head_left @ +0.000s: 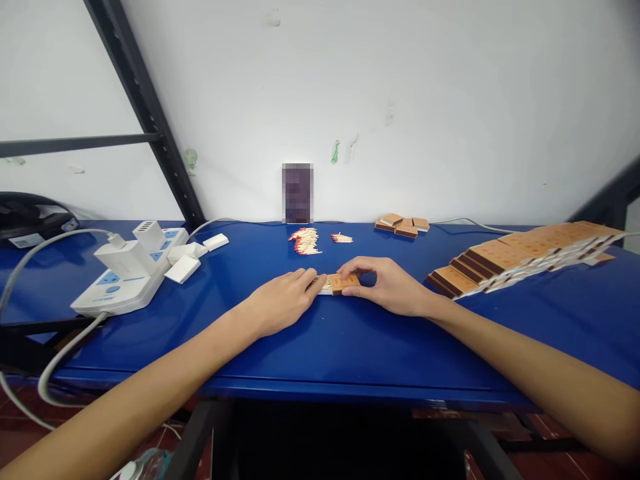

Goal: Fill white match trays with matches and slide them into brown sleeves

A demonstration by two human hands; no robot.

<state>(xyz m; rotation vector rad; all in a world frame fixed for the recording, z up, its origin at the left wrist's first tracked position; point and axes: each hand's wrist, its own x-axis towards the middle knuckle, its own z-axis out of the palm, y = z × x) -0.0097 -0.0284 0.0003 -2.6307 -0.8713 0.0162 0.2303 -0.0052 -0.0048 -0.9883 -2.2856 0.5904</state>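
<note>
Low over the blue table, my right hand pinches an orange-brown matchbox sleeve between thumb and fingers. A white matchbox tray holding matches sticks out of the sleeve's left end. My left hand is closed at the tray's outer end, its fingers covering part of it. Beyond my hands lies a pile of loose red-tipped matches, with a smaller bunch of matches to its right.
Stacked matchboxes lean in rows on the right. Several matchboxes lie by the wall. White empty-looking trays sit beside a power strip with chargers on the left. A blurred dark rectangle stands against the wall.
</note>
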